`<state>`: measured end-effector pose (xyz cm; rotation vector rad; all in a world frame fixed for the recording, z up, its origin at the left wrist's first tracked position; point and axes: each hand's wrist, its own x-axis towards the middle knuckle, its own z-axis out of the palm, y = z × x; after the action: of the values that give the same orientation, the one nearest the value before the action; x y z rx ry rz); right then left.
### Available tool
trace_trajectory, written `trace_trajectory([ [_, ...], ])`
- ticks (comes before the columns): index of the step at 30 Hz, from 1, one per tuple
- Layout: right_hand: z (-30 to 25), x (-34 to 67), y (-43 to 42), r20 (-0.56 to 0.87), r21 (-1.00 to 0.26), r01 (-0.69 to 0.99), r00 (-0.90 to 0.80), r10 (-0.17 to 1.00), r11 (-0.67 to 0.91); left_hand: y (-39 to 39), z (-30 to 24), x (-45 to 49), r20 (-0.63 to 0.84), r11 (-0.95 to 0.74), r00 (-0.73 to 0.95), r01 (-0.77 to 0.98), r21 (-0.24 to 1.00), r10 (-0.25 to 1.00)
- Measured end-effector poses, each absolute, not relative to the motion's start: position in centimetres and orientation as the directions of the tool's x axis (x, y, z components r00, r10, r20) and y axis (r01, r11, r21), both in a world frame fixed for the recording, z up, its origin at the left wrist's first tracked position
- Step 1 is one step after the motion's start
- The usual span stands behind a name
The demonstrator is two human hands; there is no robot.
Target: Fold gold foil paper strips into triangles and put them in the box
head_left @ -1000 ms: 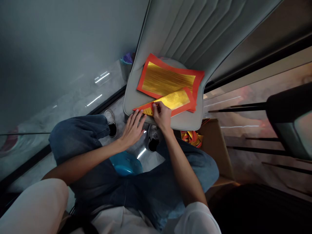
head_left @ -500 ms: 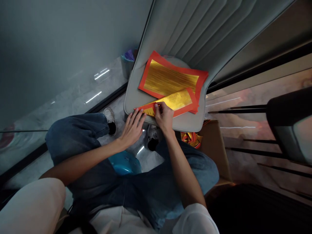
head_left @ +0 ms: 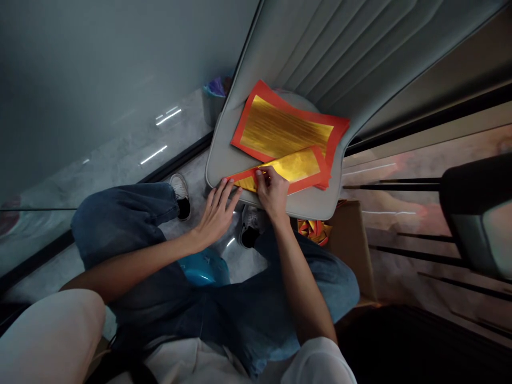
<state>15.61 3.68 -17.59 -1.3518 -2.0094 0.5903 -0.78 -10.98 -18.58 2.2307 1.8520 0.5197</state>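
Folded paper lies along the near edge of the chair seat, long axis sideways, tip pointing left. Right hand pinches its fold; left hand rests open at the tip, with flat sheets just behind.

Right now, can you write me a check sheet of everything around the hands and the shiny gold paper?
Surface: grey seat cushion, with a ribbed backrest behind it.
Job's things: folded sheet, gold with a red border, lies along the seat's front and overlaps a flat stack of similar sheets.
Clutter: cardboard box on the floor beside the seat, with folded gold-red papers in it; blue round thing between the legs.
Hands: right hand pinches the folded sheet's near edge; left hand is open, fingertips at the sheet's left tip.
Cables: nothing seen.
Surroundings: glossy grey floor; small bin with a purple liner.
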Motion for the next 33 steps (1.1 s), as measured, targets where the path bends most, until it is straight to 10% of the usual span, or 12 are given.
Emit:
trace_trajectory([
  [33, -17.28, 15.61, 3.81, 0.239, -0.663, 0.659, -0.264, 0.934, 0.356, -10.44, -18.22, -1.16, 0.093, -0.203, 0.181, 0.905, 0.374, 0.979],
])
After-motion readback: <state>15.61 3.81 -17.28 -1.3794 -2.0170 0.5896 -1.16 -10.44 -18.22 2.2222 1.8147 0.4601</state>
